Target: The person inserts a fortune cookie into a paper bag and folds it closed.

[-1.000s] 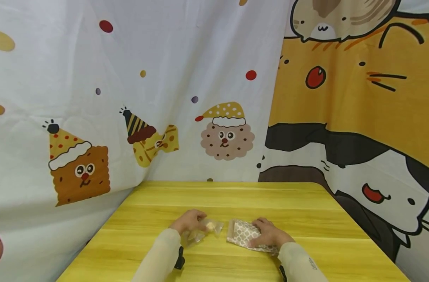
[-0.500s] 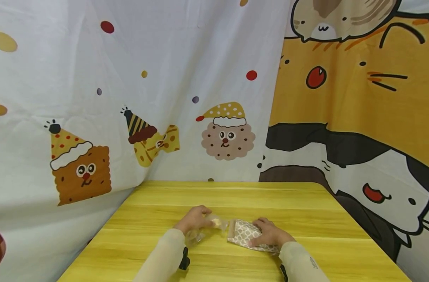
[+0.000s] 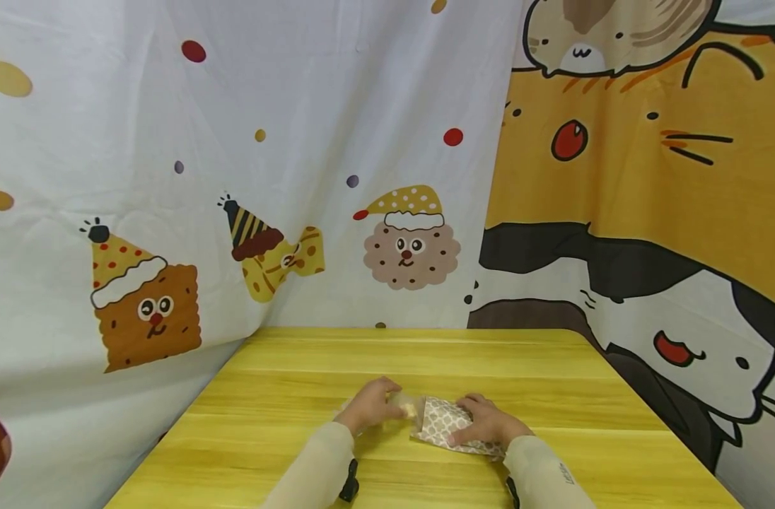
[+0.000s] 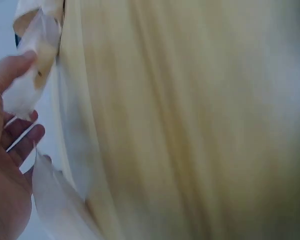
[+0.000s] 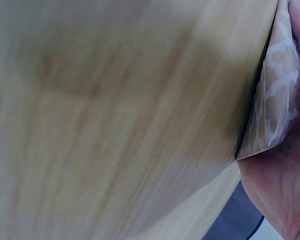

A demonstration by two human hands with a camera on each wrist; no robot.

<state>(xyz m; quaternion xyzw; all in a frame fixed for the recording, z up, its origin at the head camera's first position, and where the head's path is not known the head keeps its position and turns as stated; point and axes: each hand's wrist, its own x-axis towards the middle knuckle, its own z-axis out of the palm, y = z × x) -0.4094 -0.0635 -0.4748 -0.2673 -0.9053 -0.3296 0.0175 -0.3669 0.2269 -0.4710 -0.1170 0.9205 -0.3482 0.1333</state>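
My left hand [image 3: 371, 407] pinches a small clear plastic packet [image 3: 409, 408] with something pale yellow inside. In the left wrist view the thumb lies over this packet [image 4: 40, 70], which also shows a small dark mark. The packet's far end is right at the mouth of a paper bag [image 3: 440, 420], brown-grey with a white lattice print. This bag lies on its side, mouth toward my left hand. My right hand [image 3: 489, 424] grips it from the right, thumb on the near side and fingers over the far side. A second clear packet [image 4: 60, 200] lies under my left palm, mostly hidden in the head view.
The yellow wood-grain table [image 3: 298, 466] reaches back to a white curtain [image 3: 336, 92] with cartoon prints. A second cloth with large cat faces [image 3: 616, 177] hangs along the right side. Each wrist wears a dark strap.
My left hand has moved right with the pinched packet, bringing it to the bag's mouth. The loose packet has become mostly covered by that hand. The right hand and bag have stayed put.
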